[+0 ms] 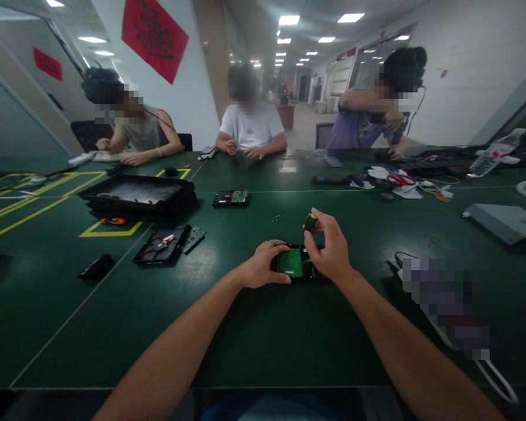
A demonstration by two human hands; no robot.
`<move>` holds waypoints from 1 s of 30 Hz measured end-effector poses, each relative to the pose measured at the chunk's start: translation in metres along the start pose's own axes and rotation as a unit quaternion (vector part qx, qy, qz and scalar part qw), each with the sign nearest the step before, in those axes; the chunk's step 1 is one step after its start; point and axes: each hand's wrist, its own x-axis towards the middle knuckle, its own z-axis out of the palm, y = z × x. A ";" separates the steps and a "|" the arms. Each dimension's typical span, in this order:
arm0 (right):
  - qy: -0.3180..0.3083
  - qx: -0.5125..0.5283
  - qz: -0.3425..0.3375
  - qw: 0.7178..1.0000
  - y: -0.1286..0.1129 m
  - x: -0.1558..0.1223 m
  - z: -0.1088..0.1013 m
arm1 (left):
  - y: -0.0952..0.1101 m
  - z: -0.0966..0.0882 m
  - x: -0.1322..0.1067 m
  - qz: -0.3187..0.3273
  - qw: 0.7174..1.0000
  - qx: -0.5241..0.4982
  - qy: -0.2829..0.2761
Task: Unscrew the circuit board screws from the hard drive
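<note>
A flat, rectangular black device (307, 268) lies on the smooth green table (245, 345), long axis running left to right before the person. A squarish green circuit board (290, 262) fills its left part. The left hand (263, 264) clasps that end between thumb and fingers; the right hand (331, 245) pinches a yellow-and-dark screwdriver (311, 221), handle nearly upright, tip indistinct.

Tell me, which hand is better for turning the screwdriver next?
Probably the right hand: it grips the screwdriver over the black case, while the left hand holds the case's left end.
</note>
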 end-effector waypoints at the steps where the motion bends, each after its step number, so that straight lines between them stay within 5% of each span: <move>1: 0.002 -0.002 -0.002 1.000 0.000 0.000 0.000 | 0.000 0.000 0.000 0.000 1.000 0.000 -0.001; 30: 0.012 0.003 -0.006 1.000 0.000 -0.001 0.001 | -0.003 0.002 0.001 0.004 1.000 0.006 0.000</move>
